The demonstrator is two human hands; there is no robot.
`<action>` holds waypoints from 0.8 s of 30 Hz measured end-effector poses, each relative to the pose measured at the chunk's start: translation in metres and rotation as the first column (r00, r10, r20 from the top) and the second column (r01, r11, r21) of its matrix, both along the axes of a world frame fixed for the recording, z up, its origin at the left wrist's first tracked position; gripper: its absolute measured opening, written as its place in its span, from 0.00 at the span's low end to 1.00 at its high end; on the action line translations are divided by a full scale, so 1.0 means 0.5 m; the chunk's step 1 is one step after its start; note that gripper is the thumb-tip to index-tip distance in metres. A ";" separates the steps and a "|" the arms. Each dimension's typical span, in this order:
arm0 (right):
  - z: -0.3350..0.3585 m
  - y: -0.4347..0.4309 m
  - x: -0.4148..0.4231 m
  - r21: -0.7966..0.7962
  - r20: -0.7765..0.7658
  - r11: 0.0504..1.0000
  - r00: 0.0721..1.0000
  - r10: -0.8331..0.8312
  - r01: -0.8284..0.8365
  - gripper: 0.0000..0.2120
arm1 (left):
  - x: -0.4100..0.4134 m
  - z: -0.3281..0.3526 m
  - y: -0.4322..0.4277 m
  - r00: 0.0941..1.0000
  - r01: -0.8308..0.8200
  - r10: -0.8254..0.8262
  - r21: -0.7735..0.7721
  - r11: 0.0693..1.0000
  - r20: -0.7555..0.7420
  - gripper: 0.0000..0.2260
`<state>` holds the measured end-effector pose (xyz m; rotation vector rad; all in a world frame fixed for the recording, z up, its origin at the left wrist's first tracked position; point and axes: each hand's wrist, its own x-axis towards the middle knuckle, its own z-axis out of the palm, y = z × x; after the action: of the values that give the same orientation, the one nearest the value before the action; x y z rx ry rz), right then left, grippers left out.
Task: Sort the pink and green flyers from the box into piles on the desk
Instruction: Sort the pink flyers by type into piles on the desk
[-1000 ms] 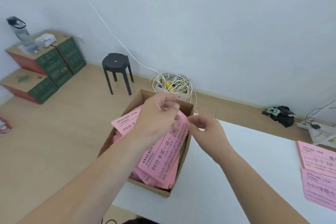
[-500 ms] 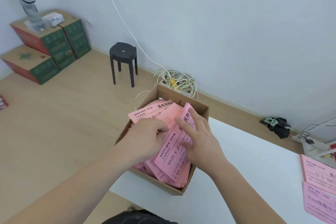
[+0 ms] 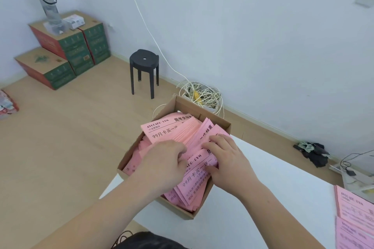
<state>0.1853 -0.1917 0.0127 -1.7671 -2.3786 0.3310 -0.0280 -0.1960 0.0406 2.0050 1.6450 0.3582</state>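
An open cardboard box [image 3: 218, 122] sits on the left corner of the white desk [image 3: 273, 198], stuffed with pink flyers [image 3: 172, 129]. Both hands are down inside it. My left hand [image 3: 164, 164] has its fingers curled into the middle of the stack, fingertips hidden among the sheets. My right hand [image 3: 229, 159] lies just to its right, with fingers bent over the upright flyers and the thumb against a tilted pink flyer [image 3: 195, 178]. No green flyer shows. Two pink piles [image 3: 356, 210] lie on the desk at the far right edge.
Behind the box, on the wooden floor, are a tangle of white cable [image 3: 200, 95] and a black stool [image 3: 144, 70]. Stacked cartons [image 3: 68, 50] with a water bottle [image 3: 49, 9] on top stand far left. Dark cloth [image 3: 312, 152] and wires lie by the wall at right.
My left hand came down from holding flyers above the box and now digs into the stack. My right hand moved in from the box's edge onto the flyers.
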 end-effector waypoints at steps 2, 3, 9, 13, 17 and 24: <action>-0.002 -0.005 0.008 0.037 -0.011 0.999 1.000 -0.003 0.003 0.20 | 0.003 0.000 -0.005 0.998 0.015 -0.009 -0.099 0.995 0.056 0.08; -0.004 -0.008 0.013 0.054 -0.022 0.999 1.000 -0.002 0.003 0.20 | 0.006 0.000 -0.009 0.996 0.036 -0.023 -0.141 0.989 0.091 0.09; 0.014 -0.021 0.001 0.060 -0.012 0.997 0.999 0.042 -0.041 0.41 | 0.021 0.002 -0.046 0.947 0.141 -0.069 -0.214 0.967 0.314 0.21; 0.007 -0.017 0.016 0.118 0.041 0.988 0.994 0.100 -0.104 0.22 | 0.009 0.000 -0.070 0.934 0.263 -0.152 -0.334 0.905 0.324 0.22; -0.005 -0.018 0.053 0.189 0.013 0.978 0.996 0.087 -0.088 0.16 | -0.018 -0.017 -0.087 0.965 0.165 -0.098 -0.273 0.948 0.243 0.16; 0.003 -0.006 0.008 0.117 -0.005 0.986 0.993 0.118 -0.116 0.25 | -0.017 -0.013 -0.093 0.948 -0.133 0.154 -0.093 0.987 0.277 0.13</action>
<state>0.1892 -0.1945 0.0143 -1.5752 -2.4453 0.2109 -0.0367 -0.2424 0.0342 1.6943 1.5998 0.6006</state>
